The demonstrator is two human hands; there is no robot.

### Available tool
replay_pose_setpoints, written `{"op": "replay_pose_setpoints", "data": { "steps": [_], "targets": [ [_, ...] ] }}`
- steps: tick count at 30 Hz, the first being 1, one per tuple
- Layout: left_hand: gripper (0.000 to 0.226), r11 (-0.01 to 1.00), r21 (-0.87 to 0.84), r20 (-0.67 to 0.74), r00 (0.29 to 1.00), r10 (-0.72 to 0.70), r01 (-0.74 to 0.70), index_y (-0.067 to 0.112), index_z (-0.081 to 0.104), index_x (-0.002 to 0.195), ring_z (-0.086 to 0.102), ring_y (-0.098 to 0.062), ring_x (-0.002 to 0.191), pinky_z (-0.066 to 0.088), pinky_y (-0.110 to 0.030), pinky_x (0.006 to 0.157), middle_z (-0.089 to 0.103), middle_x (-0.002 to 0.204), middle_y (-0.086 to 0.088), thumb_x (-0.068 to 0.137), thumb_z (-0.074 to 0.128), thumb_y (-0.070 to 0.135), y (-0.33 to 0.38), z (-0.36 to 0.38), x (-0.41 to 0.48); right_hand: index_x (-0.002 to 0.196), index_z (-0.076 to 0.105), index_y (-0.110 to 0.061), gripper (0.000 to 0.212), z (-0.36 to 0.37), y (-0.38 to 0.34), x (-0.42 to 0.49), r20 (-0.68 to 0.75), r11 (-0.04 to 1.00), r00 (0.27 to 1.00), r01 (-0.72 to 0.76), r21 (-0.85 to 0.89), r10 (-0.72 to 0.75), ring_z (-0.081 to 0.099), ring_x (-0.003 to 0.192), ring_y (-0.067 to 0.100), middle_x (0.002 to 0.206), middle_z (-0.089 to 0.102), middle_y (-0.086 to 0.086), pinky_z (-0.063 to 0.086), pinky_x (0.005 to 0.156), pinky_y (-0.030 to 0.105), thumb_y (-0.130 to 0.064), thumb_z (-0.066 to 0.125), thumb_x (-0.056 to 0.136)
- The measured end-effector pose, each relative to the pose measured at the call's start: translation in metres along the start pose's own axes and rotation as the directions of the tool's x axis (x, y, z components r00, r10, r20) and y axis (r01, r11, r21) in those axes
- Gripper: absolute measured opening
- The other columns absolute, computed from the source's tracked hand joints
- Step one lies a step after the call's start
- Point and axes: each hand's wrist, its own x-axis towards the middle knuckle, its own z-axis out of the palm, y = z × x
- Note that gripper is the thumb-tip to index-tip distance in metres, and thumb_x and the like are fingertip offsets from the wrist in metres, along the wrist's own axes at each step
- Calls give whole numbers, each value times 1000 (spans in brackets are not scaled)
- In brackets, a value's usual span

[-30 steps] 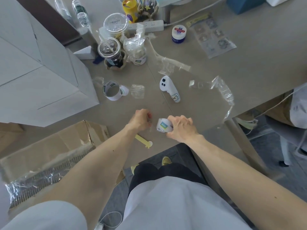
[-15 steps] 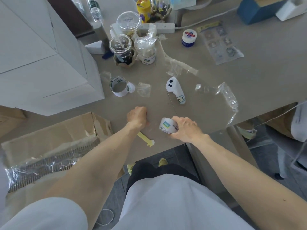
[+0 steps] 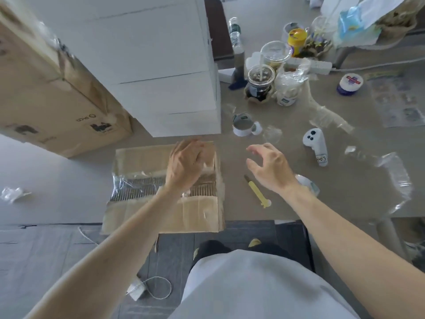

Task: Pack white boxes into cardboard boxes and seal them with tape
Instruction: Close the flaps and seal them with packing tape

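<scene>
My left hand point(image 3: 185, 163) hovers over the far right part of a flattened cardboard piece point(image 3: 142, 162) streaked with clear tape. Its fingers are blurred, loosely bent, and nothing shows in them. My right hand point(image 3: 268, 165) hangs above the table with fingers spread and empty. A white tape roll point(image 3: 307, 183) lies on the table just under my right wrist. A stack of white boxes point(image 3: 161, 65) stands behind the cardboard. A big brown cardboard box point(image 3: 46, 88) sits to their left.
A yellow cutter point(image 3: 257, 192) lies between my hands. A second tape roll point(image 3: 241, 126), a white controller point(image 3: 316, 143), drink cups point(image 3: 261, 85), a small jar point(image 3: 349, 84) and crumpled clear film point(image 3: 395, 178) crowd the table on the right. A charger and cable point(image 3: 138, 291) lie on the floor.
My right hand has let go of the tape roll, which now lies on the table. Both hands have lifted and opened, the left moving over the flattened cardboard. My view has swung left.
</scene>
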Motion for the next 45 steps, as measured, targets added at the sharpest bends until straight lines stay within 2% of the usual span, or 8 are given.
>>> {"op": "replay_pose_setpoints", "data": {
  "steps": [4,10,17,23,29,35,41,45],
  "targets": [
    [39,976,174,116,982,-151,130,22,53,138,33,-28,143,25,-55,117,41,154,-5,101,48,29,-78,-44,-42,135,55,-14,40,69,-78,-3,148,960,955,270,-67,-258,48,124,25,135,52,6,43,103,43,-25,54,96],
    [56,918,350,251,925,-286,189,35,22,156,3,-21,153,1,-59,120,10,166,9,103,30,52,-134,-93,-93,153,25,-25,57,178,-145,-24,366,885,905,339,-320,-215,9,149,30,164,7,6,6,121,48,-38,42,100],
    [59,941,152,345,876,-337,302,41,13,156,31,-30,145,41,-49,107,-4,165,17,102,31,56,-172,-117,-96,156,14,-26,60,194,-131,-27,276,816,944,301,-494,-181,0,151,28,164,-1,6,0,122,42,-48,29,102],
    [73,929,-101,303,901,-311,355,32,12,158,15,-18,150,37,-39,106,-7,167,3,99,52,44,-176,-119,-98,156,-3,-21,80,164,-99,-28,101,829,992,-3,-559,72,-14,149,34,161,-16,16,-2,122,46,-67,18,94],
    [94,826,-168,370,811,-453,538,24,-13,157,51,-34,125,34,-27,91,44,151,-10,97,56,47,-178,-118,-94,154,-9,-9,106,154,-102,-30,39,933,989,-123,-339,145,-11,150,30,160,-16,20,8,121,46,-71,43,86],
    [60,729,-214,362,746,-559,650,27,36,141,59,-23,107,41,-31,83,59,118,5,92,61,50,-182,-114,-94,155,-11,-15,99,146,-95,-31,37,964,966,-252,-86,256,-3,151,24,163,-12,10,16,118,40,-66,43,90],
    [46,675,-229,380,703,-601,701,25,49,127,61,-19,101,47,-33,80,64,113,5,93,59,54,-187,-110,-90,151,18,-24,89,138,-68,-20,183,889,911,-404,216,370,47,130,23,143,51,0,36,111,46,-69,54,83],
    [47,536,-329,472,627,-620,778,28,60,121,68,-20,100,56,-37,81,71,108,3,89,58,63,-189,-110,-85,134,38,-24,50,140,-53,-14,237,802,925,-376,464,297,64,103,3,118,65,-4,44,105,39,-36,63,93]
  ]
}}
